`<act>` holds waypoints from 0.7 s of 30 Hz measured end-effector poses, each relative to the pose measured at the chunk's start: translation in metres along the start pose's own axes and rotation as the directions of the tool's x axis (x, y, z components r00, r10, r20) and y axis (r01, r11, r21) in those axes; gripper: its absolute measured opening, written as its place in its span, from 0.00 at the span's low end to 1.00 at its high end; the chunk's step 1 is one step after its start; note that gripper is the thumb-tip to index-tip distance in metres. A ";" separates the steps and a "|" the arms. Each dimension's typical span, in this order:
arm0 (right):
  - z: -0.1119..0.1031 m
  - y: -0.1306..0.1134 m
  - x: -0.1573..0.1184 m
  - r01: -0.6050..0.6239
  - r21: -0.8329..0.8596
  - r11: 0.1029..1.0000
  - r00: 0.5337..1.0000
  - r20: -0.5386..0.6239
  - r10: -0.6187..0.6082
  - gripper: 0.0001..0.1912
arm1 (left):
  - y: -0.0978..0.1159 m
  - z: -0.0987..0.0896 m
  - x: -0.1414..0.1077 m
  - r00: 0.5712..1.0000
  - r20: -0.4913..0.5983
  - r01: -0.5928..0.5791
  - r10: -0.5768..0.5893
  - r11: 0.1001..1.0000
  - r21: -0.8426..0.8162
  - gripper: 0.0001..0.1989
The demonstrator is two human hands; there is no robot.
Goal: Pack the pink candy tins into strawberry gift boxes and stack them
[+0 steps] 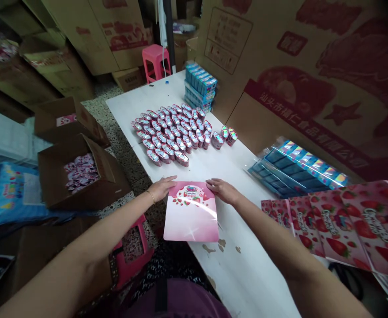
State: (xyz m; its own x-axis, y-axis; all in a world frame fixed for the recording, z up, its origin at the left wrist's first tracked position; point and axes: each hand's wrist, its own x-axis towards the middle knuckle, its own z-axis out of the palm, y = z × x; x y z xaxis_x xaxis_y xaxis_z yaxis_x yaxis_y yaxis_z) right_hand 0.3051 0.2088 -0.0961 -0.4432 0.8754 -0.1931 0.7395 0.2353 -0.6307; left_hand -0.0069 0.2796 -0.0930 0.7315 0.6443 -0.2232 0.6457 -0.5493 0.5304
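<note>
Pink card (190, 223): at 6 o'clock from both hands, partly over the bench (253, 260). Left hand (160, 189) grips its 10 o'clock corner, right hand (223, 191) its 2 o'clock; equally near. Nearly square, long axis unclear. Cups (175, 132) beyond, 11 o'clock.

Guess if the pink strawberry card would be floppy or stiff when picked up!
The pink card is probably light, as it looks thin. It seems fairly stiff, since it looks flat between the left hand and right hand. Its shiny face might feel slippery.
</note>
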 end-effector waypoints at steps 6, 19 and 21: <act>0.018 -0.045 0.007 0.067 -0.272 0.960 0.992 0.117 -0.036 0.30 | 0.041 0.005 -0.017 0.978 0.208 -0.058 -0.010 0.946 0.320 0.31; 0.059 -0.067 -0.042 0.174 -0.336 0.926 0.984 0.095 -0.150 0.57 | 0.067 0.044 -0.058 0.982 0.158 -0.157 0.108 0.925 0.346 0.53; 0.065 -0.066 -0.049 0.169 -0.351 0.921 0.986 0.054 -0.160 0.54 | 0.069 0.052 -0.059 0.986 0.123 -0.149 0.110 0.918 0.368 0.48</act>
State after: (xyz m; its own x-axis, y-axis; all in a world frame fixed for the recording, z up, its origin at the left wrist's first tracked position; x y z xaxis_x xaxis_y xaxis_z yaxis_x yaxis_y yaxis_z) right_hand 0.2453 0.1233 -0.0938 -0.5828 0.8021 -0.1303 0.7841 0.5130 -0.3492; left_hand 0.0057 0.1760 -0.0856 0.8196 0.5093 -0.2624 0.5646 -0.7958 0.2188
